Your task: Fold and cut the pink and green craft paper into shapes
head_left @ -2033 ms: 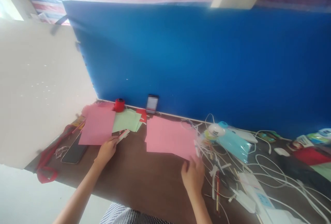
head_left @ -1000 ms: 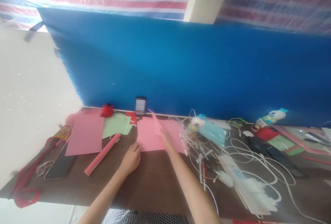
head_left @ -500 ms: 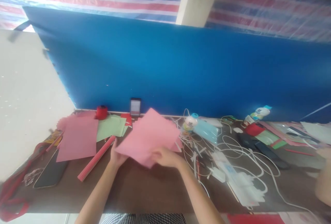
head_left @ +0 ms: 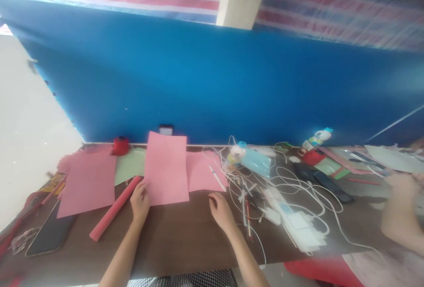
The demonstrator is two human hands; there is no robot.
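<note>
Now, left hand: closed on the near-left edge of the pink sheet, apparently pinching with thumb and fingers; too blurred to tell exact fingertip contact.
Right hand: loosely curled, thumb apart from fingers, gripping nothing visible; hanging over the bare surface, just near of the pink pile, seemingly not touching.
Pink sheet, change: 0.5 s ago held by 2 hands and tilted cornerwise, now turned with long sides running near to far and left to 1 hand. Judged as 1 sheet parted from the pile and straightened, with the right hand freed.
Pink sheet, place: mid-scene, overlapping the left part of the pile and hiding the lower part of the dark-framed device on the far side; cannot tell whether wholly clear of the surface.
Pink sheet, look: plain, matte, rectangular, longer than wide, slightly skewed at the far-left corner, without visible fold or mark.
Pink pile: lying flat, with a white strip across the right part.
Red ribbed rod: lying aslant, just left of the left hand.
Darker pink paper: spread farther left, partly covering a dark phone.
White power strip: lying well right of the right hand.
</note>
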